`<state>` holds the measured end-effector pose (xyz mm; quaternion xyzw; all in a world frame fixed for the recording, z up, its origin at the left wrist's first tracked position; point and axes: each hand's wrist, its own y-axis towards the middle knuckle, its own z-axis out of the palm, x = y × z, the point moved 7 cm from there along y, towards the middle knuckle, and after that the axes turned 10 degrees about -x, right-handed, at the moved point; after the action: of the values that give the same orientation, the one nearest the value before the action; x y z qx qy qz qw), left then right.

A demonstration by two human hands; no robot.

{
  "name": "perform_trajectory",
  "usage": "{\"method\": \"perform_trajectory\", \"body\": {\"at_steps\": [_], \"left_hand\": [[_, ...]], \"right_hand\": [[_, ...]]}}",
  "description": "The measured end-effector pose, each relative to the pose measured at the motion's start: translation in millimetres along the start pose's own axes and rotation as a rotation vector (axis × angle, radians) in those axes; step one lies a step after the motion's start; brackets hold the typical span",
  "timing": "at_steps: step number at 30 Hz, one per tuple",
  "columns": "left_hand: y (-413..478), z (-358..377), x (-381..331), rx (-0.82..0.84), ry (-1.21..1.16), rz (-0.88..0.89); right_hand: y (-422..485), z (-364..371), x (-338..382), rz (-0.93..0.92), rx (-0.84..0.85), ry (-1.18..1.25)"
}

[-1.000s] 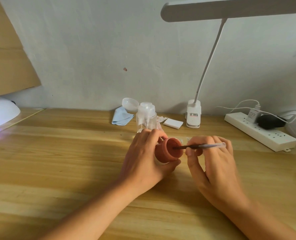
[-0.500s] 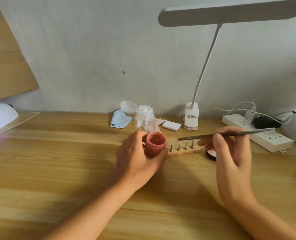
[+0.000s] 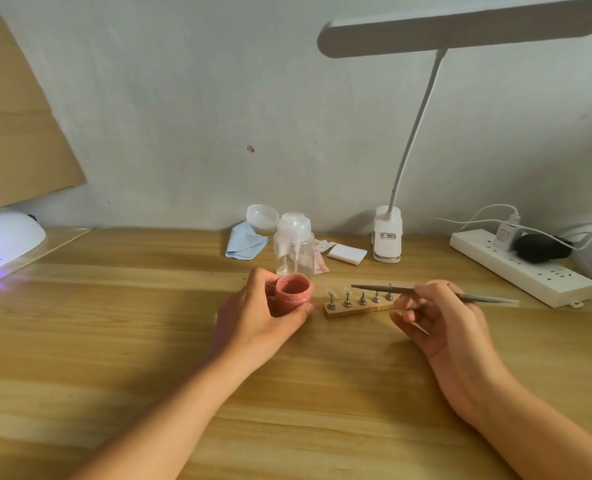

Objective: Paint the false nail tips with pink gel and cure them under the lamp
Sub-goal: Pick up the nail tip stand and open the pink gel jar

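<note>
Your left hand (image 3: 253, 317) grips the pink gel jar (image 3: 292, 289) at centre frame. The thumb is on the near side and the fingers curl round the far side. The jar is upright with its mouth uncovered, just in front of the clear pump bottle (image 3: 293, 247). Your palm hides its base.

Your right hand (image 3: 439, 317), right of centre, pinches the brush (image 3: 381, 289) between thumb and fingertips. The brush is held near level with its tip pointing left, above the nail stand (image 3: 356, 309).

The stand lies on the table (image 3: 114, 341) between your two hands, and your right fingers cover its right end. The nail tips (image 3: 347, 291) on its pegs are small and pale, so you cannot tell whether they carry gel or whether the brush touches them.

The curing lamp (image 3: 7, 237) sits at the left edge, cut off by the frame and well apart from both hands. Its mouth glows violet.
</note>
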<state>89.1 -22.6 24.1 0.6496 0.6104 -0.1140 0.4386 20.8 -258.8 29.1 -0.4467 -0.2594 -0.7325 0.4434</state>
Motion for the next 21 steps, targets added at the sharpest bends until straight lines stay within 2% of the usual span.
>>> {"method": "perform_trajectory", "body": {"at_steps": [8, 14, 17, 21], "left_hand": [[8, 5, 3, 0.024, -0.069, 0.044], [5, 8, -2, 0.016, 0.025, 0.15], [3, 4, -8, -0.051, 0.037, 0.236], [-2, -2, -19, -0.121, 0.038, 0.333]], "right_hand": [[4, 0, -3, 0.032, 0.02, 0.004], [2, 1, 0, -0.012, 0.035, -0.024], [-7, 4, 6, -0.151, 0.03, -0.143], [-32, 21, 25, -0.567, 0.086, -0.385]]}}
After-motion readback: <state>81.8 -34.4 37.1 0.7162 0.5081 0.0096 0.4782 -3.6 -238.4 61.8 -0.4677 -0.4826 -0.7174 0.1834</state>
